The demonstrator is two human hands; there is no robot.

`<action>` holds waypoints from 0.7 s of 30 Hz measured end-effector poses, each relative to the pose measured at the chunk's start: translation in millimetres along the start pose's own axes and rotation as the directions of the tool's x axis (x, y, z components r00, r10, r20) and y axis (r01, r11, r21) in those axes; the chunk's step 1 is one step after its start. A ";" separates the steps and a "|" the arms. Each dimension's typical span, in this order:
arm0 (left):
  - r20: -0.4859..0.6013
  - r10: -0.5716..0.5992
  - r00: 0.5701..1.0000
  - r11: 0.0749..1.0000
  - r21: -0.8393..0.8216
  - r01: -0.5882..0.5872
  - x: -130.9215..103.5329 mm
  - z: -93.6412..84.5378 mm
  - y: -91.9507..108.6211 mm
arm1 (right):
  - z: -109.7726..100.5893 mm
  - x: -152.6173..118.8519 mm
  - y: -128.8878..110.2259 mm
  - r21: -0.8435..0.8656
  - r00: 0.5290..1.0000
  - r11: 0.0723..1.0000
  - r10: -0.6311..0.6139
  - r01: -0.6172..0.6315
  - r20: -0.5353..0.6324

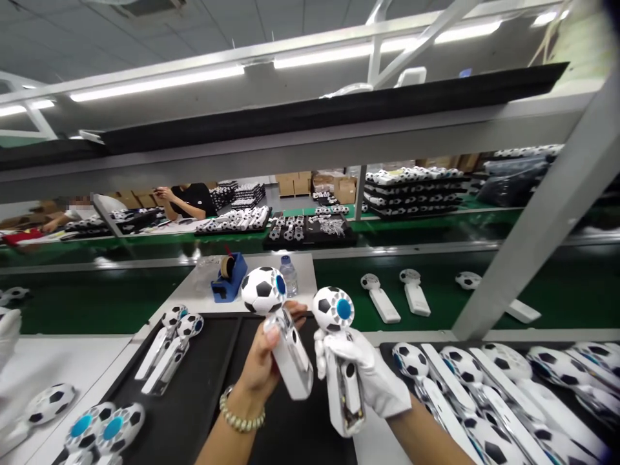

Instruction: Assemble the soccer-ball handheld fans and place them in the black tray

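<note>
- Taking the gap between the two hands as the clock's middle, the left hand [268,352], bare above a beaded bracelet [242,423], closes round the handle of a gadget [293,361]
- That gadget's football-patterned head leans to eleven o'clock, its foot to five
- The right hand [375,371], in a white glove, grips a second gadget [335,394] just beside the first, head near twelve o'clock, foot near six; a blue disc [343,309] shows on its head
- A black tray [196,394] lies below the left hand, with a pair of similar gadgets [169,361] at nine o'clock
- A blue tape dispenser [235,278] stands at ten o'clock, a bottle [290,278] at eleven
- Two loose gadgets [385,305] lie on the green belt [349,278] at two o'clock
- Rows of gadgets [448,416] fill another tray [386,352] at three o'clock
- Far off, between ten and eleven, sits a person in a black top [198,197]
</note>
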State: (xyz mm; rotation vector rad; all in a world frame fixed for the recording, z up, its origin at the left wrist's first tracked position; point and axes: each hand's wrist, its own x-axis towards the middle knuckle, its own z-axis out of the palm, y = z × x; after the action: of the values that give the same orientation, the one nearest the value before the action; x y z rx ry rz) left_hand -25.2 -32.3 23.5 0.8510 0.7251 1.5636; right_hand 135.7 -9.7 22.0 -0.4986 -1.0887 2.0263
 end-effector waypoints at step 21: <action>0.126 -0.564 0.816 0.735 -0.372 0.566 11.2 -0.4 -30.3 | -25.7 19.8 -7.1 0.271 0.912 0.914 0.360 -0.302 -0.197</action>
State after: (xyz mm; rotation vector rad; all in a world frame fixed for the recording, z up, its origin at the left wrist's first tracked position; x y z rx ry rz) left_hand -10.1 -16.6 -0.4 0.2798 0.5628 1.0874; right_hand 142.8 21.7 13.8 -0.8302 -0.6347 2.2783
